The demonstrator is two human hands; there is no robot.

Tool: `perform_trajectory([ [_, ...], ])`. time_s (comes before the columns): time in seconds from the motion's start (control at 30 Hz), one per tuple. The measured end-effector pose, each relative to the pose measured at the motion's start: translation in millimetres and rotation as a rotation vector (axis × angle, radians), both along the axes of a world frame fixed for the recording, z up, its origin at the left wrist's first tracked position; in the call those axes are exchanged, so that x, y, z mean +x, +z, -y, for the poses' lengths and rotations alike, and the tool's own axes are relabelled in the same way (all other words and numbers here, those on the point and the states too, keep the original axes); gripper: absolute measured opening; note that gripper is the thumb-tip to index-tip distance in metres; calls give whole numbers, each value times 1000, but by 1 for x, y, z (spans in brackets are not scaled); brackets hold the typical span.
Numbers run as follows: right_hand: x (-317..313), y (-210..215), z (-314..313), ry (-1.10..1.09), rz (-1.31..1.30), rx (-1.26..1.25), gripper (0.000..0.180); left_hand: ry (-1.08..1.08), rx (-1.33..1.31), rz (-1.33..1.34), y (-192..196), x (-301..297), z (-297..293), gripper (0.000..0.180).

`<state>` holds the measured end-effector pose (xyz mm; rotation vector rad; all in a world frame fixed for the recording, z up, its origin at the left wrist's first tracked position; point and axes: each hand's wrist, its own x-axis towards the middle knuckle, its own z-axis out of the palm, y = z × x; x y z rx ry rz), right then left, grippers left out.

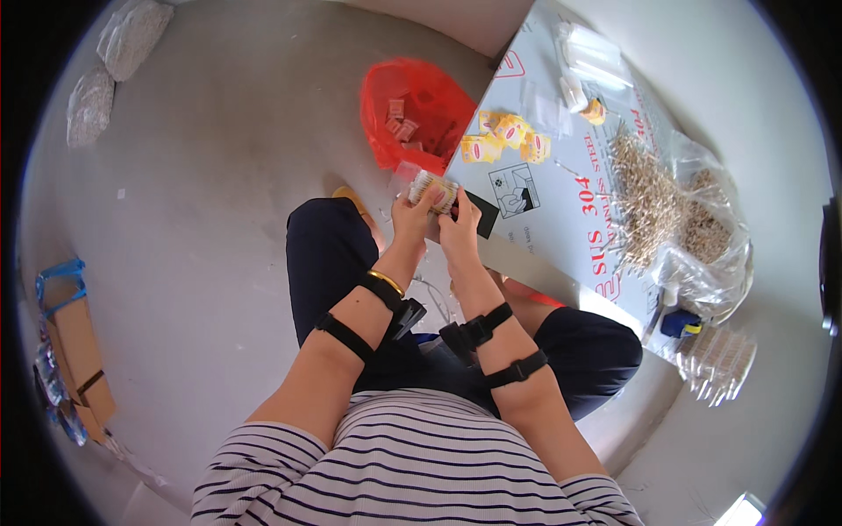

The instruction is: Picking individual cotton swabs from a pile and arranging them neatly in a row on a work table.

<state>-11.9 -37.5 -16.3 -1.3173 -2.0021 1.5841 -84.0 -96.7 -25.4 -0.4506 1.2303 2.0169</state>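
Note:
Between my two hands, just off the table's near corner, is a small clear packet of white-tipped cotton swabs (430,188) with a pale label. My left hand (410,221) is closed on its left side, the thumb over the front. My right hand (460,230) pinches its right side with the fingertips. Beside the right hand, a dark green flat rectangle (480,213) lies at the table edge. Just beyond the packet, a red plastic bag (386,140) stands open with several small packets (403,130) inside.
On the metal-topped table (553,210) lie yellow printed cards (509,133), a large heap of loose sticks (645,202) and a clear plastic bag (715,237). A cardboard box (79,346) is on the floor at left. Wrapped white bundles (132,39) sit at far left.

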Motion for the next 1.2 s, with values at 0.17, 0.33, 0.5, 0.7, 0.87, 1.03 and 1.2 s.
perform_trajectory([
  [0.17,-20,30,1,-19,-142,-455,62,56,13,5,-13,-1,-1,38],
  [0.33,-25,41,-9,-93,-336,-807,56,-60,13,75,-18,-22,10,38],
  [0.5,-21,48,-17,-27,-317,-701,42,47,44,75,-15,-54,37,30],
  [0.7,-23,99,13,257,-264,-306,29,63,531,208,52,-44,64,36],
  [0.87,-11,180,47,276,-360,72,18,-147,845,172,137,-7,63,70],
  [1.03,29,229,42,239,-339,314,18,-308,988,39,173,13,66,96],
  [1.2,89,279,22,289,-342,613,17,-468,771,-315,175,2,104,110],
])
